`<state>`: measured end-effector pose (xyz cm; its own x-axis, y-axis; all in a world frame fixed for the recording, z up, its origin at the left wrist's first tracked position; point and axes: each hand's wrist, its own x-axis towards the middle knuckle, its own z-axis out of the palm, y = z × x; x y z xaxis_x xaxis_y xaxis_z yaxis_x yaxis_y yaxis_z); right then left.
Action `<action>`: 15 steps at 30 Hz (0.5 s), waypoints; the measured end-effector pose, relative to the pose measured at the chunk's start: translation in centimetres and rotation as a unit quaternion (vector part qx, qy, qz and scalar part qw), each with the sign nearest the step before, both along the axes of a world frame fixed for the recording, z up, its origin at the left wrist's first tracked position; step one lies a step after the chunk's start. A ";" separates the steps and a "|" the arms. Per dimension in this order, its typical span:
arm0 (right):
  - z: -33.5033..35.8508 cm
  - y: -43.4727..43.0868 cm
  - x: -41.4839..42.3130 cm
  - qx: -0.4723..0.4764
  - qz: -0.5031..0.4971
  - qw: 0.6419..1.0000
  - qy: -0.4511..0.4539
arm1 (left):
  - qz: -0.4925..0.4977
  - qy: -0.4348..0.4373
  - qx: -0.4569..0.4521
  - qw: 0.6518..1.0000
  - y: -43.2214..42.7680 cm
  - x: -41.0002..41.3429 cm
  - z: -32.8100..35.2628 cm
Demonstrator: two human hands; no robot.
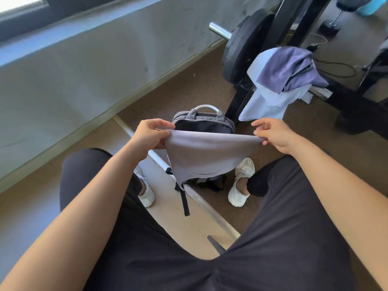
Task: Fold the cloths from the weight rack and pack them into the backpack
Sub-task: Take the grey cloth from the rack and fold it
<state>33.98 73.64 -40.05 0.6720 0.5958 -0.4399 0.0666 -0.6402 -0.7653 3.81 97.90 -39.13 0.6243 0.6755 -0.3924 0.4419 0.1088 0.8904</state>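
A scuffed grey wall [105,59] runs under a window [21,5] at upper left, and it meets a brown speckled floor [189,85] crossed on the slant by a pale metal strip [218,216]. At upper right a black weight plate [243,49] sits on a chrome bar [220,30], with a dumbbell [330,27], a teal bottle [369,5] and a thin black cable [336,69] on the floor behind it. Black trousers [273,227] fill the foreground, with a left white shoe [147,192] and a right white shoe [241,181] planted well apart.

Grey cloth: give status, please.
Left hand, right hand pinch grey cloth at top corners. Backpack open below. Purple cloth, light blue cloth on rack. Nothing blocks.
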 end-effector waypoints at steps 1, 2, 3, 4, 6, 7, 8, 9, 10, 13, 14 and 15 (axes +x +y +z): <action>0.7 -0.1 0.0 -0.001 0.040 0.999 -0.003 | -0.015 0.025 0.009 1.000 0.4 0.1 0.2; 1.4 -0.1 -0.1 -0.009 0.083 0.996 -0.011 | -0.033 0.051 0.019 0.998 0.7 0.2 0.4; 2.1 -0.1 -0.1 -0.023 0.129 0.991 -0.025 | -0.047 0.078 0.031 0.995 1.1 0.3 0.7; 2.8 -0.1 -0.2 -0.044 0.176 0.982 -0.045 | -0.059 0.102 0.044 0.992 1.4 0.5 1.0; 3.7 0.3 -0.5 -0.088 0.256 0.957 -0.104 | -0.073 0.134 0.053 0.987 1.8 0.8 1.8; 3.9 0.6 -0.8 -0.105 0.282 0.943 -0.143 | -0.072 0.140 0.039 0.987 2.0 0.9 2.2; 4.0 1.0 -1.1 -0.114 0.298 0.930 -0.184 | -0.072 0.140 0.014 0.987 2.2 1.0 2.6; 4.2 1.3 -1.5 -0.119 0.308 0.918 -0.220 | -0.079 0.135 -0.011 0.988 2.3 0.9 3.1; 4.4 1.7 -1.9 -0.126 0.314 0.907 -0.250 | -0.096 0.133 -0.021 0.986 2.3 0.8 3.4; 5.2 2.2 -2.8 -0.161 0.344 0.875 -0.302 | -0.161 0.174 0.070 0.969 1.8 0.6 4.1; 5.6 2.3 -3.1 -0.175 0.356 0.862 -0.315 | -0.167 0.193 0.126 0.959 1.5 0.7 4.1; 5.9 2.4 -3.4 -0.188 0.365 0.849 -0.332 | -0.165 0.211 0.180 0.947 1.2 0.7 4.2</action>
<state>30.62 76.03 -34.12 0.3579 0.8618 -0.3595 0.8878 -0.4333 -0.1549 4.54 99.14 -34.95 0.6635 0.6091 -0.4345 0.7234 -0.3740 0.5804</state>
